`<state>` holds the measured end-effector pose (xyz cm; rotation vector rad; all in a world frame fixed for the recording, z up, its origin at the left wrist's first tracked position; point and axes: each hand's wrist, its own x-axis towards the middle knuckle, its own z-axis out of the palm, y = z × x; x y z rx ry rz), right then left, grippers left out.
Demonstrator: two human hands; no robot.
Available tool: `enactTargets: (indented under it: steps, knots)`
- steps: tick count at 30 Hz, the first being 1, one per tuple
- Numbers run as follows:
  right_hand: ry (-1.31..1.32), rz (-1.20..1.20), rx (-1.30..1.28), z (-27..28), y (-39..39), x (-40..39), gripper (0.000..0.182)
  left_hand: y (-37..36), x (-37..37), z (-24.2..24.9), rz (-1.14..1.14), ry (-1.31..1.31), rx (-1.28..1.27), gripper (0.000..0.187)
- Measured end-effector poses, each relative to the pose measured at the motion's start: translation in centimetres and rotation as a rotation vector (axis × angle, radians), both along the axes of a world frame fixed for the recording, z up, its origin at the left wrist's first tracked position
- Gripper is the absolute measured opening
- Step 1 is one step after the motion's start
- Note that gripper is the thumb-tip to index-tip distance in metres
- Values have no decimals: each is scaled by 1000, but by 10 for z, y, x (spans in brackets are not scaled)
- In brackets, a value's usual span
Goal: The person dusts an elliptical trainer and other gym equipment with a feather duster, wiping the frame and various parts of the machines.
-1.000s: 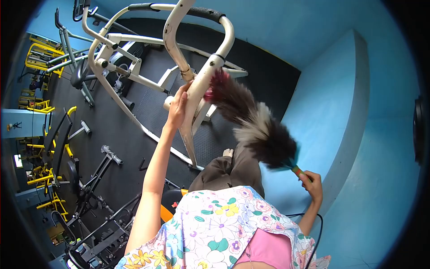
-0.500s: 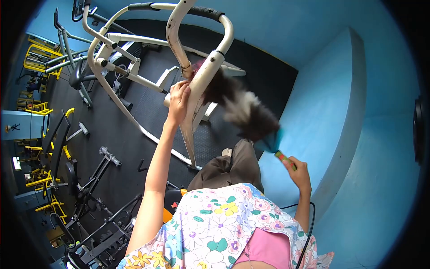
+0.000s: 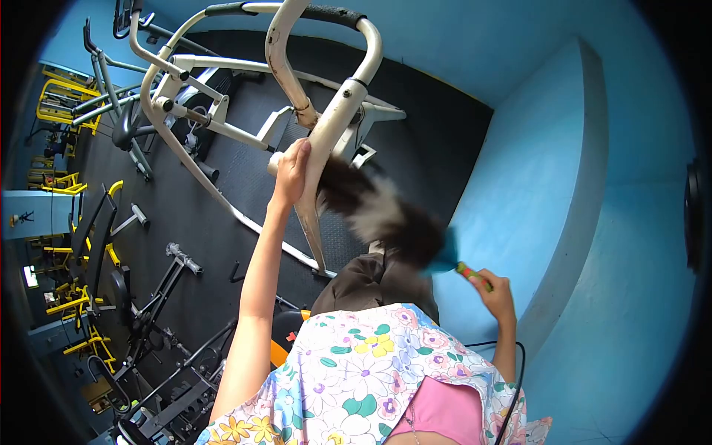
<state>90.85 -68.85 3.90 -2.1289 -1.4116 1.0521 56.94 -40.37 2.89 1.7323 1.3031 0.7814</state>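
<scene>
A white metal frame (image 3: 337,122) of an exercise machine, with chipped paint, rises in front of me. My left hand (image 3: 291,172) is wrapped round its upright, thumb side up. In my right hand (image 3: 495,291) is the red and green handle of a feather duster (image 3: 382,215). Its brown and white feathers are blurred by motion, with a teal collar near the handle. The feather tip reaches behind the lower part of the upright; whether it touches the metal I cannot tell.
Pale blue wall and ledge (image 3: 530,178) stand close on the right. Yellow and grey gym machines (image 3: 93,230) line the left side. Black matting (image 3: 245,167) covers the floor. A black cable (image 3: 520,371) hangs by my right arm.
The duster's feathers have swung down and to the left, away from the upper part of the upright. My right hand has dropped slightly. My left hand still grips the frame.
</scene>
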Motion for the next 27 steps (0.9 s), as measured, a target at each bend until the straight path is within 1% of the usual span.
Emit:
enactTargets:
  steps: [3, 4, 6, 7, 9, 11, 13, 15, 17, 18, 19, 22, 23, 25, 26, 27]
  knots:
    - [10, -186, 15, 0, -13, 14, 30, 1, -1, -6, 2, -44, 28, 46]
    - [9, -186, 16, -1, -19, 13, 30, 2, -1, -6, 2, -46, 30, 46]
    - [65, -239, -29, -3, -34, 10, 32, 0, 2, -5, 21, -26, 122, 45]
    - [67, -194, -77, -3, -40, 6, 32, 0, 2, -6, 21, -28, 116, 45]
    - [-36, -30, -108, 1, -52, 0, 30, 1, 2, -6, 24, -25, 138, 44]
    - [5, 8, -158, 3, -58, 0, 28, 0, 2, -4, 28, -13, 128, 44]
    - [-50, 71, -140, 1, -59, 2, 29, 1, 3, -6, 33, -35, 122, 43]
    - [-71, 33, -117, -5, -51, 2, 29, 0, 3, -6, 25, -63, 93, 43]
    - [-144, -95, -57, -6, -35, 0, 28, -2, 5, -4, 25, -86, 69, 42]
    - [-127, -123, -63, -1, -28, 0, 27, -3, 6, -1, 38, -56, 83, 42]
    - [-124, -121, -60, 2, -28, 2, 27, -4, 6, 1, 53, -26, 98, 42]
    - [-60, 9, -51, 5, -38, 21, 27, -4, 3, -1, 78, 22, 66, 41]
    - [-61, 11, -49, 7, -41, 23, 27, -4, 4, -2, 80, 21, 67, 41]
    - [-10, 61, -77, 9, -45, 25, 28, -5, 8, -3, 139, 17, 250, 38]
    - [-24, 30, -57, 9, -45, 23, 28, -6, 10, -2, 137, 17, 249, 38]
    - [-23, 25, -58, 6, -45, 21, 28, -8, 12, 2, 151, 9, 311, 35]
